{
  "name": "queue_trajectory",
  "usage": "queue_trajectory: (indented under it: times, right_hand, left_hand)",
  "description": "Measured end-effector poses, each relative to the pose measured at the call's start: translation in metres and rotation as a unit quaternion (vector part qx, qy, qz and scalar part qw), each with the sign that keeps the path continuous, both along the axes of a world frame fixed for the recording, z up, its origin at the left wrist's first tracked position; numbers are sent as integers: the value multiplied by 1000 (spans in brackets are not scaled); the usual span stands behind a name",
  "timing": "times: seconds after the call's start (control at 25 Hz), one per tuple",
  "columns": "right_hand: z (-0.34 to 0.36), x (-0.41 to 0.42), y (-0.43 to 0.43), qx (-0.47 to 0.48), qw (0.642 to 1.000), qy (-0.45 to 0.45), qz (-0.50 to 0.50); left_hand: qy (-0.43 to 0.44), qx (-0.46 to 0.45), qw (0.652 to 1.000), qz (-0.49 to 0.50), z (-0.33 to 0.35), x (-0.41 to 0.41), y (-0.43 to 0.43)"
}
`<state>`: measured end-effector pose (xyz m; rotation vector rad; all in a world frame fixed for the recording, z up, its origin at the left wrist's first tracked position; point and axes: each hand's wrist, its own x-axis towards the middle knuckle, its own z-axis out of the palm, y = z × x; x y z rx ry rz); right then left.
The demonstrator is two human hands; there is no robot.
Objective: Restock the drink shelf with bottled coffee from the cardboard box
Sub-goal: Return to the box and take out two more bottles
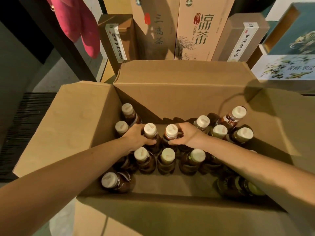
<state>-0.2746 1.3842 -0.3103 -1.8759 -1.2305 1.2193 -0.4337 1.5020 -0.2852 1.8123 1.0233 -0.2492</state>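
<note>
An open cardboard box point(81, 116) fills the view, its flaps folded outward. Several brown coffee bottles with cream caps stand upright inside. My left hand point(136, 136) wraps the neck of one bottle point(150, 131) near the box's middle. My right hand point(188, 134) grips the neck of the bottle beside it point(171, 132). Both bottles stand among the others, close together. More bottles cluster at the far right point(238, 113) and along the near row point(167, 155). No drink shelf is in sight.
Tall tea cartons point(194, 31) and kraft boxes stand behind the box. Printed gift boxes point(288, 67) are stacked at the right. A red cloth point(80, 23) hangs at the upper left beside a dark post. A dark ribbed mat point(25, 116) lies left of the box.
</note>
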Motion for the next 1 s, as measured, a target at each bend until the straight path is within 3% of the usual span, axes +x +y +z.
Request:
queue_trajectory:
  times: [0.32, 0.44, 0.6, 0.76, 1.0]
  right_hand:
    - [50, -16, -3, 65, 995, 43, -58]
    - [88, -24, -5, 89, 989, 68, -95]
    - [158, -41, -4, 158, 973, 92, -138]
    - [223, -61, 5, 237, 955, 82, -159]
    - [304, -106, 39, 319, 943, 52, -79]
  left_hand:
    - [-99, 12, 995, 10, 48, -19, -3]
    - [-152, 7, 987, 56, 83, -30, 0]
    - [-277, -6, 957, 85, 138, -44, 0]
    - [-379, 44, 920, 90, 199, -61, -3]
    - [-448, 149, 860, 193, 268, -117, -9]
